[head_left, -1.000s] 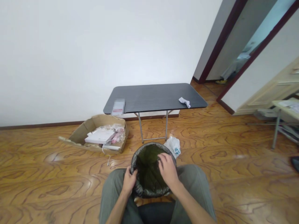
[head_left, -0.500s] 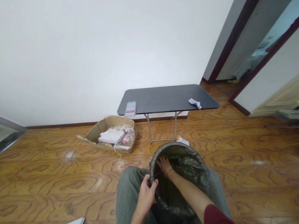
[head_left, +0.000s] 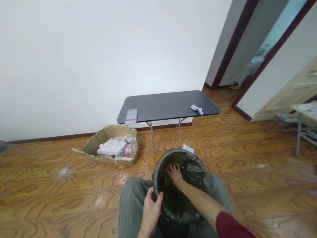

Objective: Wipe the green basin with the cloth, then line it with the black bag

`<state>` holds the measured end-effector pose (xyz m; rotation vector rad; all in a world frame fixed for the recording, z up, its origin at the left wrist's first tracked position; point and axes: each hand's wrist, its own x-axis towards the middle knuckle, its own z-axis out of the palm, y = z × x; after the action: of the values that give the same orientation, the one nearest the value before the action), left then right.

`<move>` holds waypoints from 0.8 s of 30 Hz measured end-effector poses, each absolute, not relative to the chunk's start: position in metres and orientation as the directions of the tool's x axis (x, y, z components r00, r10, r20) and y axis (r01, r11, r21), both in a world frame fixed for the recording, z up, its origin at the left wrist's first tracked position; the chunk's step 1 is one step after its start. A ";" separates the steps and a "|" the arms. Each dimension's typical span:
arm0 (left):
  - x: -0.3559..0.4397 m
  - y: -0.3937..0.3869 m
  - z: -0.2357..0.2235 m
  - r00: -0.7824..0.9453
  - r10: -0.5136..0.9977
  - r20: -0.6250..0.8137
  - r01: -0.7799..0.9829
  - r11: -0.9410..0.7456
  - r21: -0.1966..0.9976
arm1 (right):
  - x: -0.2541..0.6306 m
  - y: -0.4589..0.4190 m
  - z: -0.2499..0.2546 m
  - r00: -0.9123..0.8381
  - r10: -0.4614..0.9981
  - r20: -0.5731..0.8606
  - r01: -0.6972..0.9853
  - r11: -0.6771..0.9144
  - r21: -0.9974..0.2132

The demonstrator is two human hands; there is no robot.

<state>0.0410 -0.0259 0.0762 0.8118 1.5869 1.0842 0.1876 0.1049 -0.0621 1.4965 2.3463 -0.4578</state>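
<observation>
Between my knees stands a round trash can [head_left: 173,228], lined with a dark trash bag [head_left: 198,172] that is folded over its rim. My left hand [head_left: 151,206] grips the rim and the bag's edge at the near left, thumb on the inner side. Reaching down inside, my right hand [head_left: 175,174] lies with fingers spread against the bag's inner left wall. The bottom of the can is dark and cannot be made out.
A black folding table [head_left: 163,105] by the wall bears a crumpled white cloth [head_left: 196,109] and a blurred white packet [head_left: 131,116]. Left of it, a torn cardboard box [head_left: 85,150] holds packaging. White crumpled material [head_left: 188,149] lies behind the can. Another table [head_left: 299,132] stands far right.
The view has turned slightly right, so the scene sits further left. My right hand still presses inside the bag, slightly lower against the wall; my left hand keeps its grip on the rim.
</observation>
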 end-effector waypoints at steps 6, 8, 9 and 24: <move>0.030 -0.027 0.072 -0.266 0.894 -0.360 -0.019 0.368 0.930 | 0.175 0.110 -0.038 -0.342 0.806 -0.483 0.930 0.366 -0.047; 0.024 -0.023 0.068 -0.270 0.897 -0.351 -0.019 0.360 0.933 | 0.169 0.107 -0.008 -0.327 0.821 -0.468 0.938 0.340 -0.059; 0.021 -0.021 0.066 -0.277 0.896 -0.347 -0.015 0.357 0.934 | 0.170 0.104 0.009 -0.329 0.834 -0.443 0.942 0.319 -0.099; 0.000 0.012 0.052 -0.352 0.867 -0.353 -0.084 0.346 0.935 | 0.283 0.104 0.038 0.099 0.995 0.007 0.742 -0.069 -0.667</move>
<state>0.0003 0.0117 0.0518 0.7207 1.6078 1.1904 0.2833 0.1041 0.0385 2.6423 2.3984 -0.9067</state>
